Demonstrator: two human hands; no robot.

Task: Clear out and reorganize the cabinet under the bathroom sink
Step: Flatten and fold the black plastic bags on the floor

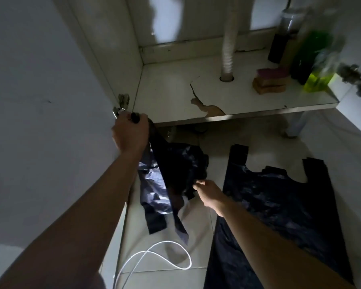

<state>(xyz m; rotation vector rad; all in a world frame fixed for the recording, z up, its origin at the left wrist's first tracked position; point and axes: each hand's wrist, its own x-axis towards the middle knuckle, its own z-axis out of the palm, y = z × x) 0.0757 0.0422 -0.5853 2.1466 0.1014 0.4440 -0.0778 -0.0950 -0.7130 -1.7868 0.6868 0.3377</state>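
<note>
Head view — left hand [131, 130], right hand [208, 192] grasp crumpled bag [175, 163]; second bag [279, 215] flat on floor [269, 132]; two sponges [269, 84].

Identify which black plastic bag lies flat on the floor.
The right-hand black bag, spread flat on the tiles; the other bag hangs crumpled from the left hand.

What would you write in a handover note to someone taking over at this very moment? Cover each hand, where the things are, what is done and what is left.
Left hand grips the handle of a black bag, held up by the cabinet shelf edge.
Right hand pinches the same bag lower down.
Second black bag lies flat on the floor tiles.
Bottles and sponges stand at the shelf's right end.
Done: one bag spread flat. Left: the held bag, probably to flatten too; then sorting the shelf items.
</note>
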